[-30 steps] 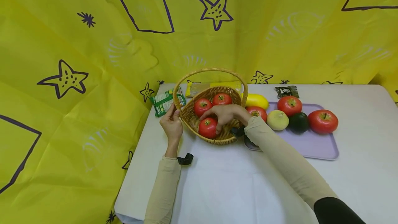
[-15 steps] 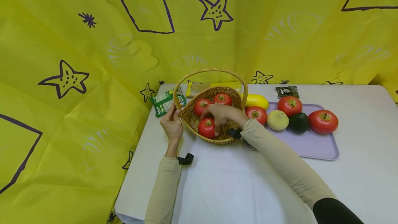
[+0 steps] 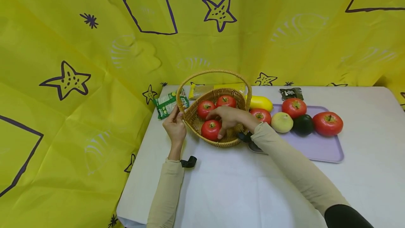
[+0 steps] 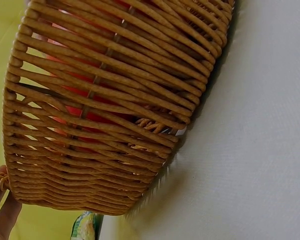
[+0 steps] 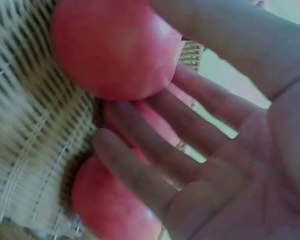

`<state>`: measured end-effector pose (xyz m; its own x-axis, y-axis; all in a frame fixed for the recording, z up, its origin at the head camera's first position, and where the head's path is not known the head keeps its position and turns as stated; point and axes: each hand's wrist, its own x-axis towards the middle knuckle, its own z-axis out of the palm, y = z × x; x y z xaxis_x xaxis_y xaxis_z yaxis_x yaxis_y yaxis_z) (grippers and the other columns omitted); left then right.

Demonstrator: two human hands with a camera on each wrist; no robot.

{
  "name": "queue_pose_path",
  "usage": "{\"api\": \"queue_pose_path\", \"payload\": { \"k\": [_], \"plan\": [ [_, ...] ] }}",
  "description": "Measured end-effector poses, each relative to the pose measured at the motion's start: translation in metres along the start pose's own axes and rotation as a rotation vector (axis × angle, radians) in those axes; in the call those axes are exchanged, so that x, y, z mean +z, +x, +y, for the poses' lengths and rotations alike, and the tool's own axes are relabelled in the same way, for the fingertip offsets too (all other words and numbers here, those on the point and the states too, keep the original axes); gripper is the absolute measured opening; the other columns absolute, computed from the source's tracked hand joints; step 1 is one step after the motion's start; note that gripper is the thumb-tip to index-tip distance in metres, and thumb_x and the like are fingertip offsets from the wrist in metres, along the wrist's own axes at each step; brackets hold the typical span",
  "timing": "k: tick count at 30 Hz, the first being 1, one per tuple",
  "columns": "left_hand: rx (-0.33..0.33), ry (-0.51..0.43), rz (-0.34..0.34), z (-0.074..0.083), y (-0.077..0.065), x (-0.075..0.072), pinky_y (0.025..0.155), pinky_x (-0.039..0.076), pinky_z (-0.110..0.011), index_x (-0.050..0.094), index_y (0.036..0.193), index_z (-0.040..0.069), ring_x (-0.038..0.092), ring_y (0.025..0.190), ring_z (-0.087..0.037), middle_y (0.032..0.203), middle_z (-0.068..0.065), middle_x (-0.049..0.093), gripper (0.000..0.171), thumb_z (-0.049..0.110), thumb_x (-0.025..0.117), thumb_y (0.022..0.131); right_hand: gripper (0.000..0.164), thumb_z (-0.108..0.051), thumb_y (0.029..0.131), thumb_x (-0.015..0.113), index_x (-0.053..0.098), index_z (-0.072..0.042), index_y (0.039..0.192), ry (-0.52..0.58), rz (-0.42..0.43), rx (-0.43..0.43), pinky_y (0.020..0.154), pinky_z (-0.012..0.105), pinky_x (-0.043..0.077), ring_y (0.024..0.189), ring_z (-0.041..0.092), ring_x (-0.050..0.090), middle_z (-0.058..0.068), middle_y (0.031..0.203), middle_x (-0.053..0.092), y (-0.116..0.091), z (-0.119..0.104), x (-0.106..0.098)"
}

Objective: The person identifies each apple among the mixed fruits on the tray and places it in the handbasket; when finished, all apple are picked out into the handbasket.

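Note:
A wicker basket [image 3: 227, 143] with a tall handle holds three red apples. My left hand [image 3: 175, 127] pinches the left foot of the basket handle [image 3: 179, 101] at the rim; in the left wrist view only a few of its fingers [image 4: 5, 215] show. Inside the basket, my right hand [image 3: 228, 117] lies over the nearest apple [image 3: 211, 130]. In the right wrist view its thumb overlaps that apple [image 5: 115, 50], and the other fingers reach out fairly straight and spread. Two more apples [image 3: 206, 108] [image 3: 226, 101] sit behind, the rear one close to the far rim.
Right of the basket, a lilac tray [image 3: 329, 150] carries red round fruits [image 3: 327, 124], a pale round one [image 3: 282, 122] and a dark green one [image 3: 302, 125]. A yellow vegetable [image 3: 261, 103], a noodle packet [image 3: 202, 90], a green packet [image 3: 166, 105] and a dark packet [image 3: 291, 93] lie around.
My right hand dipped slightly left with the apple, then drew back a little to the right, its fingers looser. The front apple sits marginally further left than at first. My left hand stayed put.

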<state>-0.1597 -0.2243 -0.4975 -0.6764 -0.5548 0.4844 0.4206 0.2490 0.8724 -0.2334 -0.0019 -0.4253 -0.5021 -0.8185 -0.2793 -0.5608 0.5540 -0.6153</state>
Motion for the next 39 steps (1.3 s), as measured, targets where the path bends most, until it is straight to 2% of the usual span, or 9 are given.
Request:
{"api": "queue_pose_path", "payload": {
  "k": [9,17,21,25,28,31,35,38,39],
  "plan": [
    [-0.012,0.02,-0.003,0.004,-0.001,0.0,0.089,0.059,-0.015,0.067,0.132,-0.012,0.072,0.106,-0.005,0.124,-0.032,0.072,0.035,-0.012,0.067,0.097,0.07,-0.025,0.082,0.094,0.066,-0.01,0.144,0.094,0.171,-0.104,0.118,0.057,0.046,0.137,0.035,0.057,0.01,0.146,0.066,-0.043,0.015,-0.008],
    [-0.024,0.028,0.009,0.004,-0.002,0.001,0.087,0.06,-0.015,0.069,0.131,-0.011,0.072,0.102,-0.006,0.122,-0.032,0.072,0.035,-0.014,0.067,0.096,0.057,-0.026,0.089,0.088,0.068,-0.012,0.14,0.33,0.315,-0.128,0.111,0.059,0.053,0.133,0.037,0.061,0.01,0.143,0.068,-0.111,0.039,0.002],
    [-0.014,0.029,0.004,0.005,-0.002,0.001,0.088,0.06,-0.015,0.069,0.131,-0.01,0.072,0.104,-0.007,0.122,-0.031,0.073,0.034,-0.011,0.068,0.097,0.052,-0.022,0.09,0.087,0.07,-0.012,0.138,0.343,0.396,-0.107,0.107,0.056,0.056,0.128,0.037,0.065,0.01,0.14,0.07,-0.144,0.057,0.005],
    [-0.009,0.027,0.01,0.005,-0.002,0.0,0.088,0.06,-0.015,0.069,0.13,-0.01,0.072,0.104,-0.005,0.122,-0.031,0.073,0.034,-0.01,0.069,0.096,0.051,-0.021,0.089,0.088,0.071,-0.013,0.137,0.267,0.499,-0.062,0.101,0.037,0.06,0.12,0.02,0.07,0.007,0.135,0.073,-0.176,0.073,0.004],
    [-0.011,0.029,0.012,0.004,-0.003,-0.001,0.088,0.06,-0.015,0.07,0.13,-0.009,0.072,0.103,-0.003,0.122,-0.031,0.073,0.034,-0.01,0.068,0.097,0.055,-0.017,0.085,0.091,0.071,-0.016,0.137,0.232,0.586,-0.005,0.096,0.016,0.054,0.117,0.004,0.068,0.003,0.134,0.073,-0.198,0.085,0.001],
    [-0.011,0.026,0.008,0.004,-0.003,-0.001,0.089,0.06,-0.016,0.069,0.131,-0.009,0.072,0.105,-0.003,0.122,-0.031,0.073,0.034,-0.01,0.068,0.097,0.063,-0.015,0.08,0.095,0.071,-0.017,0.138,0.204,0.68,0.094,0.093,0.005,0.048,0.12,0.011,0.068,0.006,0.136,0.072,-0.216,0.095,-0.005],
    [-0.007,0.022,-0.004,0.003,-0.003,-0.002,0.09,0.06,-0.017,0.068,0.132,-0.009,0.072,0.106,-0.004,0.122,-0.031,0.073,0.034,-0.01,0.067,0.098,0.075,-0.02,0.077,0.098,0.065,-0.015,0.144,0.182,0.725,0.246,0.109,0.047,0.054,0.13,0.049,0.059,0.021,0.149,0.062,-0.237,0.113,-0.013],
    [-0.009,0.021,-0.013,0.004,-0.003,-0.001,0.09,0.06,-0.017,0.067,0.133,-0.01,0.072,0.107,-0.005,0.123,-0.03,0.073,0.035,-0.011,0.066,0.098,0.083,-0.023,0.077,0.098,0.059,-0.014,0.15,0.197,0.707,0.315,0.104,0.082,0.039,0.136,0.065,0.046,0.028,0.158,0.05,-0.25,0.13,-0.018],
    [-0.01,0.02,-0.015,0.004,-0.003,-0.001,0.091,0.06,-0.017,0.067,0.133,-0.01,0.072,0.107,-0.006,0.123,-0.03,0.073,0.035,-0.011,0.066,0.098,0.084,-0.023,0.078,0.097,0.057,-0.014,0.152,0.206,0.703,0.33,0.105,0.083,0.037,0.138,0.066,0.043,0.028,0.159,0.048,-0.254,0.136,-0.019]
  ]
}}
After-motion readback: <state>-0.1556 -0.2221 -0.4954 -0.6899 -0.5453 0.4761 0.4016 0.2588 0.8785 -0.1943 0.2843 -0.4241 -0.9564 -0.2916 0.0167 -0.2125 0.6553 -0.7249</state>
